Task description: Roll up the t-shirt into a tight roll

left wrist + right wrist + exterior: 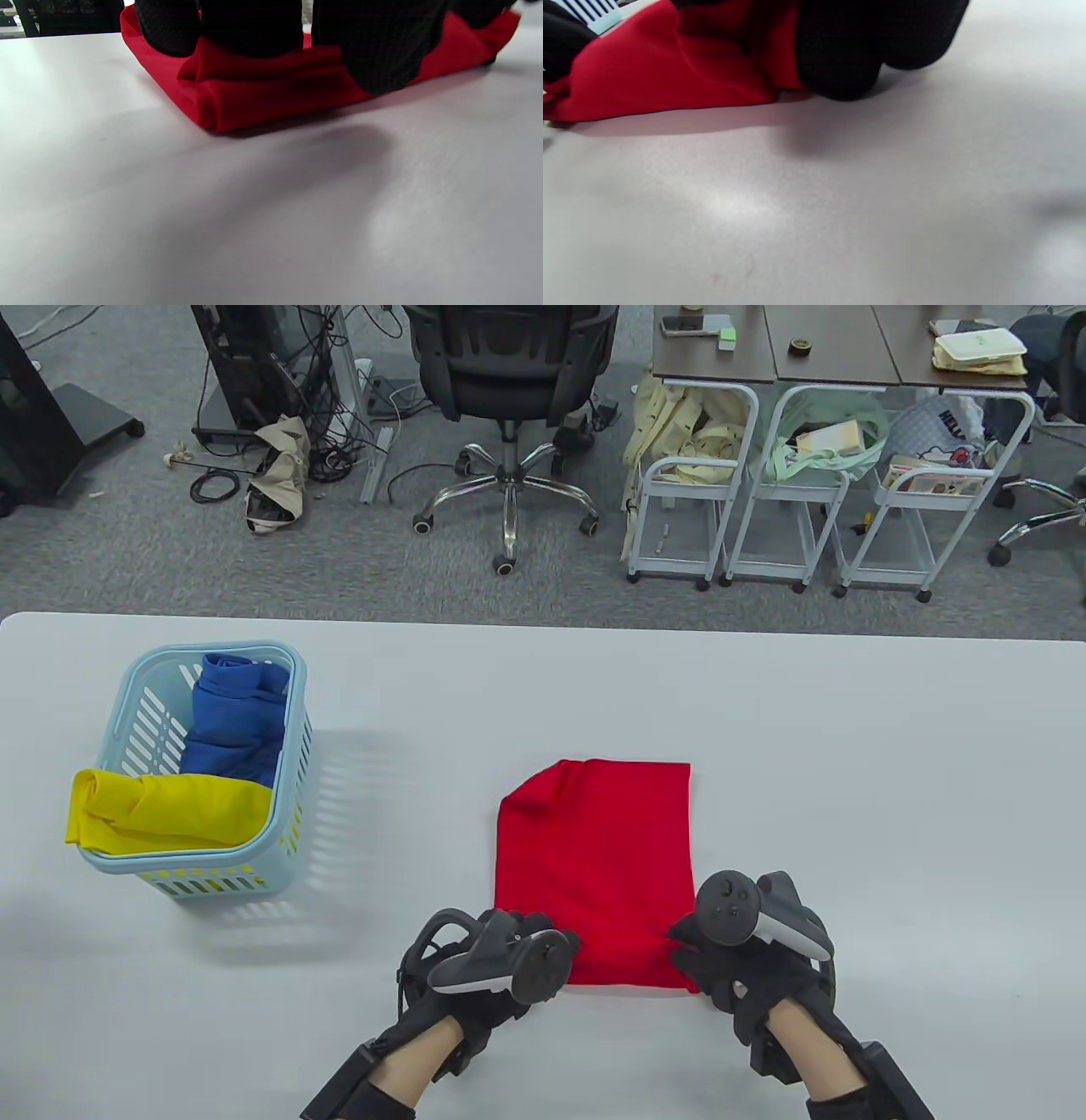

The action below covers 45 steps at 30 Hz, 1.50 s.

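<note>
A red t-shirt, folded into a long rectangle, lies on the white table near the front edge. My left hand grips its near left corner. My right hand grips the near right corner. In the left wrist view the gloved fingers curl over the red t-shirt, whose near edge is turned up into a small fold. In the right wrist view a gloved fingertip presses the red t-shirt at the table surface. The trackers hide most of both hands' fingers in the table view.
A light blue basket stands at the left of the table, holding a rolled blue shirt and a yellow shirt that hangs over its rim. Beyond the table's far edge are an office chair and wheeled carts.
</note>
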Tool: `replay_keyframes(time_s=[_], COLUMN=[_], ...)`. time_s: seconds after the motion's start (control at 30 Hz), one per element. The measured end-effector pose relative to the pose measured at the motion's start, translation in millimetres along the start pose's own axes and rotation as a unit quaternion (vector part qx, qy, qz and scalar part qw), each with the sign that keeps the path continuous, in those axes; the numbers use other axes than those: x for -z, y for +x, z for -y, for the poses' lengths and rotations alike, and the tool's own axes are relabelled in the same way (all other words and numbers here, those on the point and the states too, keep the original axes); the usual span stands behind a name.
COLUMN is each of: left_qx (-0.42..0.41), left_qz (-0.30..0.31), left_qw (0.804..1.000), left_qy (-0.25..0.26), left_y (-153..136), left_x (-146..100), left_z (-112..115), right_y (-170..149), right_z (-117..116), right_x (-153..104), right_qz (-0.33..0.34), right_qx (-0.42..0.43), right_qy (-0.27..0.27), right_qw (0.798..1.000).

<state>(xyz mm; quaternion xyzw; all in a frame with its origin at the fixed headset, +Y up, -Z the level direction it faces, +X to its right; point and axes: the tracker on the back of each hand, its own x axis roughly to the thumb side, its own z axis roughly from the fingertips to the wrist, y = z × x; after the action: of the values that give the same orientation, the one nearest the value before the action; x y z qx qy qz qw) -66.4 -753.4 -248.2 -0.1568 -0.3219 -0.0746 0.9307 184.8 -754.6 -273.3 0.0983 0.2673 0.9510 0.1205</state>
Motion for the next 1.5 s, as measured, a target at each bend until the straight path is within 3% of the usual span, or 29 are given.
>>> replay_keyframes(time_s=[0.07, 0.13, 0.2, 0.3, 0.33, 0.43, 0.5, 0.7, 0.9, 1.0, 1.13, 1.23, 1.33, 1.37, 1.5], left_qx=[0.004, -0.017, -0.016, -0.021, -0.022, -0.022, -0.015, 0.041, 0.023, -0.094, -0.248, -0.169, -0.104, -0.044, 0.044], left_qz=[0.001, 0.001, 0.002, 0.001, 0.001, 0.001, -0.001, -0.028, -0.030, -0.010, 0.007, -0.032, -0.062, -0.083, -0.112], left_qw=[1.000, 1.000, 1.000, 1.000, 1.000, 1.000, 1.000, 0.999, 0.999, 0.995, 0.969, 0.985, 0.992, 0.995, 0.990], left_qy=[0.009, 0.008, 0.007, 0.007, 0.007, 0.008, 0.008, 0.009, 0.039, 0.028, 0.003, 0.001, 0.031, 0.037, 0.072], left_y=[0, -1, -2, -4, -4, -6, -6, -9, -17, -27, -42, -44, -40, -38, -29], left_x=[1, 1, 2, 3, 3, 2, 2, 3, 4, -2, -4, 2, 1, 0, -12], left_z=[-2, 0, 0, 0, 0, 0, 0, 1, -4, -9, -6, 2, -1, -3, -16], right_y=[1, 5, 13, 34, 39, 52, 56, 49, 42, 27, 6, 4, 6, 7, 7], right_z=[6, 14, 20, 11, 5, -25, -23, -20, -7, 1, -1, -3, -3, -3, -2], right_x=[-9, -19, -27, -27, -26, -14, -12, -8, -5, -7, -9, -4, -5, -6, -7], right_qz=[-0.093, -0.138, -0.095, 0.079, 0.091, 0.063, 0.052, 0.028, 0.035, 0.064, 0.066, 0.032, 0.007, -0.001, -0.015], right_qx=[-0.066, -0.174, -0.158, -0.071, -0.079, -0.210, -0.247, -0.214, -0.166, -0.068, 0.022, 0.001, -0.009, -0.022, -0.032], right_qy=[-0.057, -0.117, -0.136, -0.074, -0.060, -0.014, -0.057, -0.058, -0.067, -0.025, 0.007, 0.000, -0.017, -0.023, -0.030], right_qw=[0.992, 0.968, 0.973, 0.992, 0.991, 0.976, 0.966, 0.975, 0.983, 0.995, 0.998, 0.999, 1.000, 0.999, 0.999])
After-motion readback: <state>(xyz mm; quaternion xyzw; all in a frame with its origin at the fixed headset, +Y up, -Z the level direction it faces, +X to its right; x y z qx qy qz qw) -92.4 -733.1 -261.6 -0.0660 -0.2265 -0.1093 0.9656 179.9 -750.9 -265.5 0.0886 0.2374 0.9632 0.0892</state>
